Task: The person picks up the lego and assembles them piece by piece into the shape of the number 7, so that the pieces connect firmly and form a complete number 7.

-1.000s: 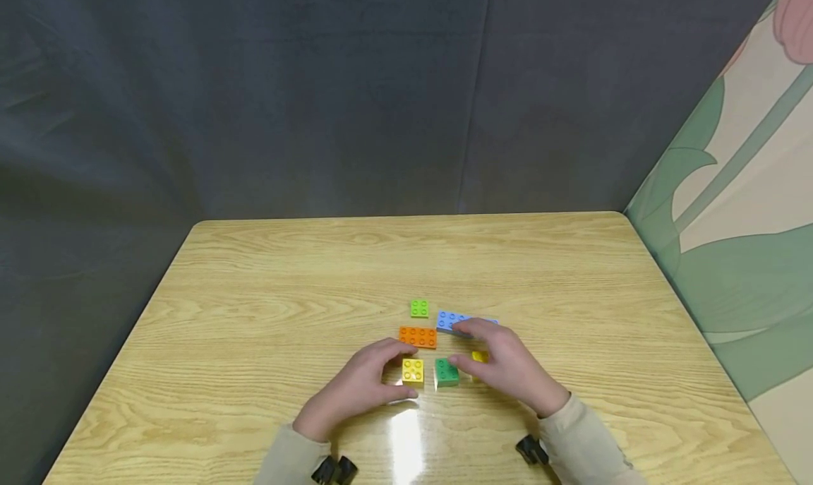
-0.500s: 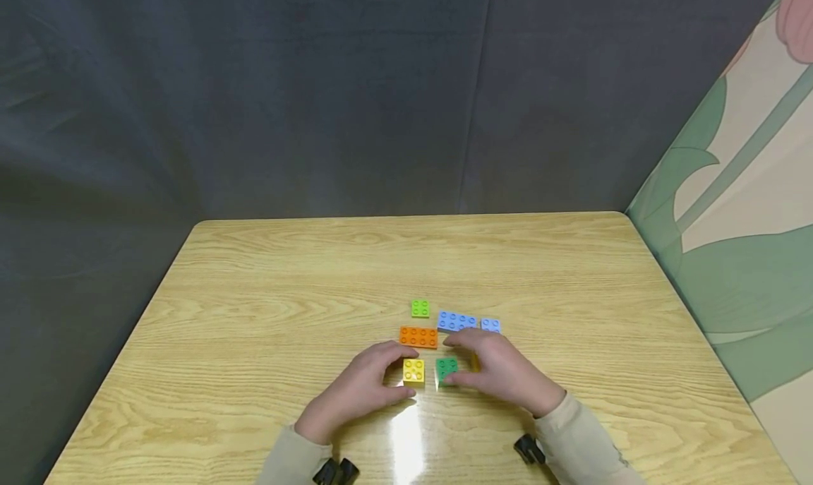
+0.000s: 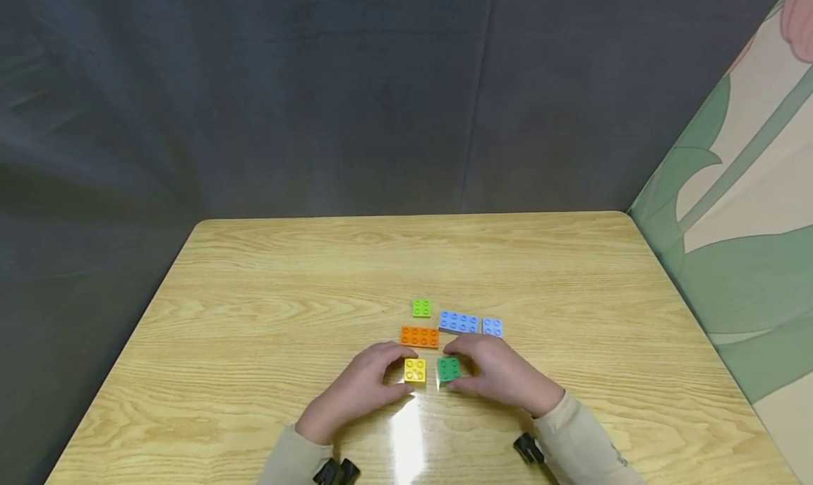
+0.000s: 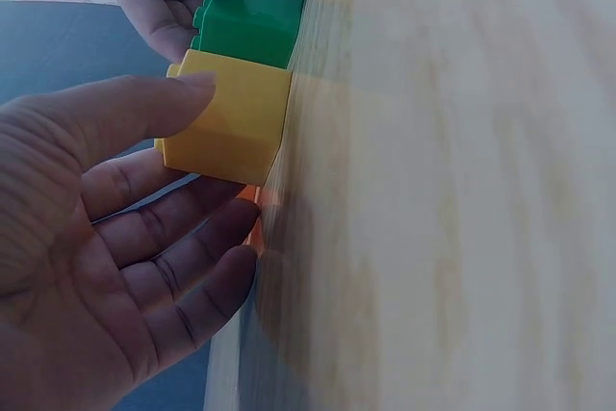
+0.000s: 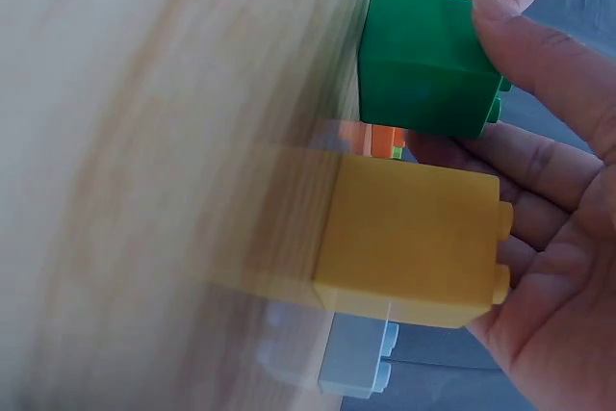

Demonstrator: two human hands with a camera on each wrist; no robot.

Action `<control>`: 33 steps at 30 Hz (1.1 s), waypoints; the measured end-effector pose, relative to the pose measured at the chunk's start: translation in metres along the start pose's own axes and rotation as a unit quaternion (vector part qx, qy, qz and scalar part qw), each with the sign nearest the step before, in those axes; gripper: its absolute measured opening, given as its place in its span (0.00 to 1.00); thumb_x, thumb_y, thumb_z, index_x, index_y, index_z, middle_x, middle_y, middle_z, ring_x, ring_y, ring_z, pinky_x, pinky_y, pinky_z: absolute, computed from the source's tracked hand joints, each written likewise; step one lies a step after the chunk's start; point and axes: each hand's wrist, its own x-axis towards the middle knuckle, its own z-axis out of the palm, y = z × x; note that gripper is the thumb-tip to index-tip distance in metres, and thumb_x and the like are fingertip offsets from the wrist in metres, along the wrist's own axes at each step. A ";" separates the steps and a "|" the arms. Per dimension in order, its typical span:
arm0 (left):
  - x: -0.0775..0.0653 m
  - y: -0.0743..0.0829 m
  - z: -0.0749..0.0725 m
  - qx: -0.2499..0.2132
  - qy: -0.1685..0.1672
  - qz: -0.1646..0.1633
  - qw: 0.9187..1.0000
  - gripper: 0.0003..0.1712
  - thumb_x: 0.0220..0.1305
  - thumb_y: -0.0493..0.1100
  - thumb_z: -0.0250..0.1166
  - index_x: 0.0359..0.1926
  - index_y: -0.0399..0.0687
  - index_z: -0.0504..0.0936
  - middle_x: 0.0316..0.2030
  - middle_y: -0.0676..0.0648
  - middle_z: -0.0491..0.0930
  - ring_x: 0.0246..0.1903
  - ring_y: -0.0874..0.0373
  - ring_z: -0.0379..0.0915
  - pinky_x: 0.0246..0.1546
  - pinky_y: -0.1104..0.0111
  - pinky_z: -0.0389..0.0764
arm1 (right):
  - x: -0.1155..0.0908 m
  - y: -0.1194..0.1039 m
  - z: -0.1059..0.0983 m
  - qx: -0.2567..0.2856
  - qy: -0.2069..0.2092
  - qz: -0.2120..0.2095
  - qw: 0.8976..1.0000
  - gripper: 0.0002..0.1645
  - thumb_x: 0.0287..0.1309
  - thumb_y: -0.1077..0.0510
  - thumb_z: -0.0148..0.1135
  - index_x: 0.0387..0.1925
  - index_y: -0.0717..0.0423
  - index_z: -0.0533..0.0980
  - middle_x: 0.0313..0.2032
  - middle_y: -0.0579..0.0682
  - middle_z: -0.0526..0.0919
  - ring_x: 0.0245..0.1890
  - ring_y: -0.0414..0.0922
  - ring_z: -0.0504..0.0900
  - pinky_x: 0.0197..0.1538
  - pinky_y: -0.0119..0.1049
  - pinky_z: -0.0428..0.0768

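Observation:
In the head view my left hand (image 3: 362, 382) has its thumb and index finger on either side of a yellow toy building brick (image 3: 415, 370). The left wrist view shows the thumb (image 4: 183, 103) over the brick's near face, with the other fingers loosely curled beyond. Just to the right stands a green brick (image 3: 448, 370), with the thumb and index finger of my right hand (image 3: 498, 372) around it. In the right wrist view that thumb (image 5: 529, 40) lies at the green brick's upper corner. A second yellow brick (image 5: 414, 238) stands beneath the right palm, hidden from the head view.
Behind the hands, an orange brick (image 3: 419, 337), a lime brick (image 3: 421, 308), a long blue brick (image 3: 459, 321) and a small blue brick (image 3: 492, 327) sit on the wooden table (image 3: 286, 280). A dark curtain (image 3: 317, 97) hangs past its far edge.
My right hand has come down from over the blue bricks to the green brick, uncovering the blue ones and covering the second yellow brick. The left hand has stayed at its yellow brick.

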 end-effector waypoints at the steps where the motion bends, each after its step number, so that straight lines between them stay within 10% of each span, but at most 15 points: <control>1: 0.000 0.000 0.000 0.001 0.001 0.002 1.000 0.26 0.59 0.47 0.70 0.58 0.52 0.77 0.57 0.52 0.77 0.59 0.54 0.69 0.62 0.55 0.69 | 0.000 0.000 0.000 0.000 -0.002 0.000 1.000 0.25 0.47 0.53 0.77 0.45 0.60 0.81 0.43 0.48 0.84 0.46 0.45 0.81 0.52 0.44 0.80; 33: 0.001 0.000 0.002 0.000 0.009 -0.012 1.000 0.25 0.60 0.51 0.70 0.58 0.53 0.78 0.55 0.56 0.77 0.58 0.57 0.70 0.62 0.58 0.70 | 0.000 -0.004 -0.004 0.017 0.026 0.003 1.000 0.18 0.51 0.54 0.74 0.44 0.53 0.81 0.40 0.40 0.83 0.42 0.37 0.78 0.47 0.39 0.81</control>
